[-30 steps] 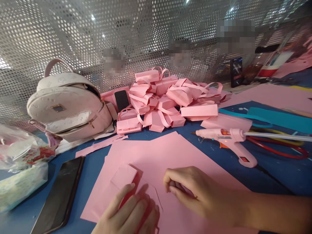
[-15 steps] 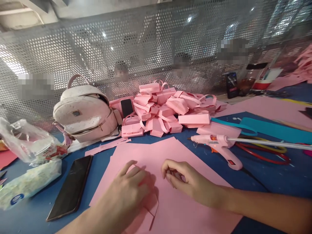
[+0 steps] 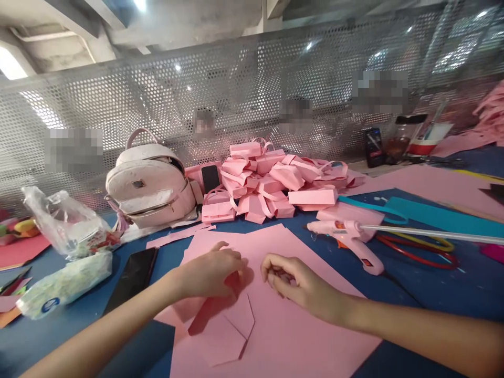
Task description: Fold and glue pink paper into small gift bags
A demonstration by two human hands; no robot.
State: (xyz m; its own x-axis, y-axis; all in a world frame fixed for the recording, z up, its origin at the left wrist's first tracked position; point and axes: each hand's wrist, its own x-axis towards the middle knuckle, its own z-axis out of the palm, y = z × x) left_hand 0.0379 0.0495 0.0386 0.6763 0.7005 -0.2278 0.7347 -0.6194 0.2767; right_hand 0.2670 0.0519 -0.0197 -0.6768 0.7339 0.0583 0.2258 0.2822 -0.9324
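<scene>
My left hand [image 3: 216,270] is bent over a folded piece of pink paper [image 3: 222,333], its fingers closed at the upper edge and partly hidden. Creases and a raised flap show on this piece, which lies on large pink paper sheets [image 3: 299,336]. To the right, apart from the piece, my right hand [image 3: 289,281] rests on the sheet. Its fingers are curled in loosely and nothing shows in them. Beyond it lies a pink hot glue gun [image 3: 354,239] with a long glue stick out of its back.
Pink paper boxes with handles [image 3: 271,181] are heaped at the back beside a white backpack [image 3: 151,189]. On the left are a dark phone [image 3: 132,278], a plastic bag [image 3: 71,223] and a wrapped packet [image 3: 66,286]. Blue paper [image 3: 444,215] and red cord [image 3: 417,257] lie at right.
My left hand has turned and shifted up, its forearm now slanting in from the left, and more of the folded paper shows. The view has tilted up slightly. My right hand has barely moved.
</scene>
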